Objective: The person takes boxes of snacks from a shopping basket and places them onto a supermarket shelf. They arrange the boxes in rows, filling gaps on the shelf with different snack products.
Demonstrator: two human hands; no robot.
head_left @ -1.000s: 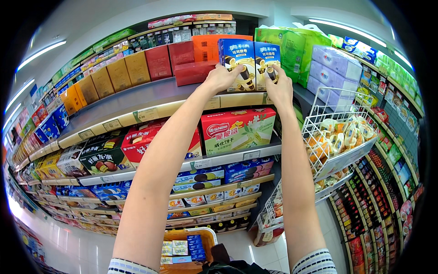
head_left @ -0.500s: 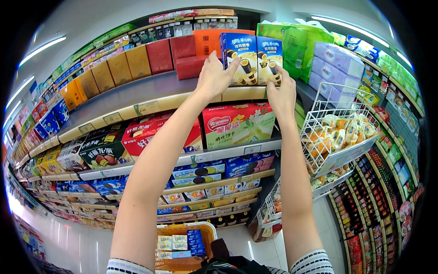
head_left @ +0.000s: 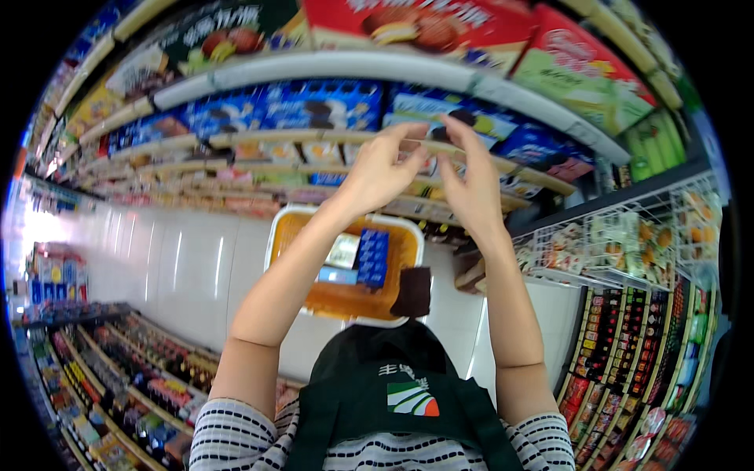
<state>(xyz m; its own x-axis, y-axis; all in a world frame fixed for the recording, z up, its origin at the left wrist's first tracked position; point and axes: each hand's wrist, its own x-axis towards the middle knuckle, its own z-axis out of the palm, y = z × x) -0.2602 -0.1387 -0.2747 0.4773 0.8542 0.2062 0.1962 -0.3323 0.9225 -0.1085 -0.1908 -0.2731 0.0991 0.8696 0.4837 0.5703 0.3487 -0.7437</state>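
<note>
Fingers [head_left: 465, 138] on both hands are bent and loose in the head view, with nothing in them. The left hand [head_left: 378, 174] and the right hand [head_left: 476, 188] hang in the air, just apart, and show past the far rim of the orange basket [head_left: 404, 247].

Inside the basket lie the blue boxes [head_left: 373, 259], in a row on the right. A pale carton [head_left: 342, 250] and a light-blue packet [head_left: 338, 275] sit to their left. Past the basket, behind the fingers, are blue cookie boxes [head_left: 322, 106] on a shelf [head_left: 275, 73].

This looks like a gap between one hold and another. To pick up a box from the basket, I think the hands would need to go down and spread around it.

Big white writing runs over the red pie box [head_left: 420, 30], high up past the basket. The blue cookie boxes show dark round cookies, but their small print is too blurry. On the near side of the basket, the dark green apron [head_left: 353, 412] has white letters and a green, white and orange patch [head_left: 412, 399].
</note>
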